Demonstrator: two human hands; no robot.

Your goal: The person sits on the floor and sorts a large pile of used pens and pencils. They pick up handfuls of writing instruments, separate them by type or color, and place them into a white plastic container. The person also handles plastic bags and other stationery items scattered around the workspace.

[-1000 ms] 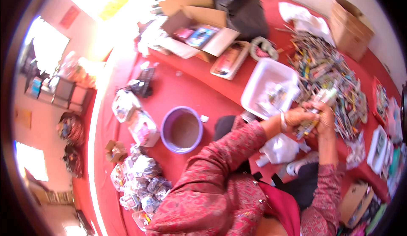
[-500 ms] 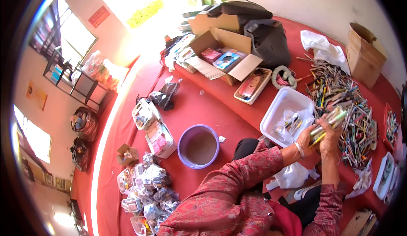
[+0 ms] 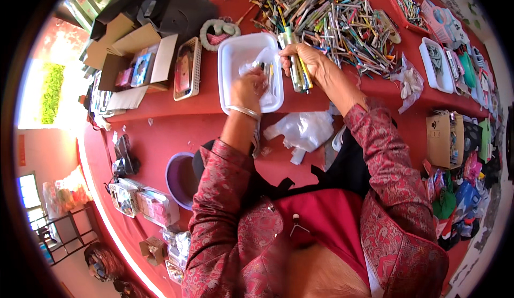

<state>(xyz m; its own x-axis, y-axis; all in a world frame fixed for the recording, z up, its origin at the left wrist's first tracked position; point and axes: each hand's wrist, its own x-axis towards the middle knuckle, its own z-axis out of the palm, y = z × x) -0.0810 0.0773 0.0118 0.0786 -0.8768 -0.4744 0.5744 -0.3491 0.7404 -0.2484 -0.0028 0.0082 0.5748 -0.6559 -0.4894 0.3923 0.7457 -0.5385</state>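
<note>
My right hand (image 3: 313, 62) is closed around a bundle of pens (image 3: 297, 78), some thick and pale, others yellow and dark. It holds them just past the right side of a white plastic tub (image 3: 227, 57). Over the tub, my left hand (image 3: 247, 92) is blurred, so its fingers cannot be made out clearly. Beneath and beside that hand, a clear plastic bag (image 3: 272, 57) with a few pens lies in the tub. Beyond my right hand spreads a large heap of pens and pencils (image 3: 332, 22) on the red cloth.
Left of the tub are a cream basket (image 3: 195, 78) and an open cardboard box (image 3: 120, 68). A purple bucket (image 3: 176, 177) stands near my left forearm. Crumpled white plastic (image 3: 305, 129) lies before my lap. To the right are a red tray of pens (image 3: 401, 9) and a white tray (image 3: 431, 65).
The view has swung right. My left hand has left the pen bundle and moved over the tub, while my right hand keeps hold of the pens.
</note>
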